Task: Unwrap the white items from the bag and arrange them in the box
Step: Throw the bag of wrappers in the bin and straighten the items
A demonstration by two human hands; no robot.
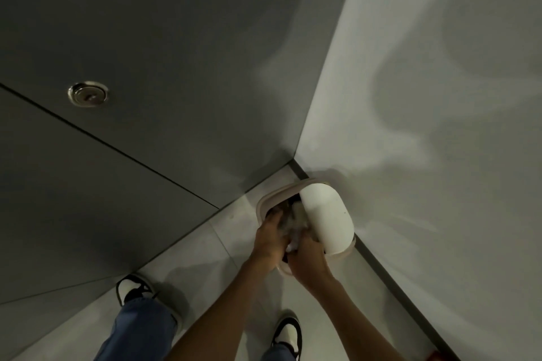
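Head view: your left hand (268, 239) is pressing flat-fingered, your right hand (308, 259) gripping crumpled wrapping (293, 226); aim at pushing it deep under the bin lid (325, 220).

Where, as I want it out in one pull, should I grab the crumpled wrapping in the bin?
Probably the crumpled wrapping by its bunched top, pinched from above on the left. The raised lid covers the right side of the bin, and walls close the corner behind.

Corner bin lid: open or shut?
Open. The white lid stands raised off the bin rim; the left hand and right hand reach into the exposed opening.
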